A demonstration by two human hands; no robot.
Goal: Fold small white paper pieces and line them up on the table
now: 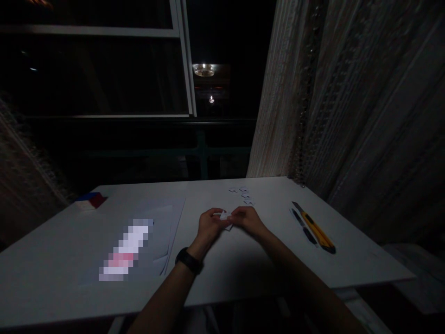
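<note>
A small piece of folded white paper (pixel 225 216) is held just above the table between my two hands. My left hand (pixel 210 224), with a dark band on its wrist, pinches it from the left. From the right, my right hand (pixel 249 220) grips the paper's other side with thumb and fingers. The exact folds are too small and dim to make out. Beyond my hands, several small paper pieces with dark marks (pixel 246 196) lie on the white table (pixel 208 195).
At the right lie a yellow utility knife (pixel 318 232), its blade partly out, and a pen (pixel 304 227). White sheets (pixel 167 232) lie left of my hands, with a blurred-out bright object (pixel 128 248) on them. A coloured cube (pixel 91 200) sits at the far left edge. Curtains (pixel 278 93) hang behind.
</note>
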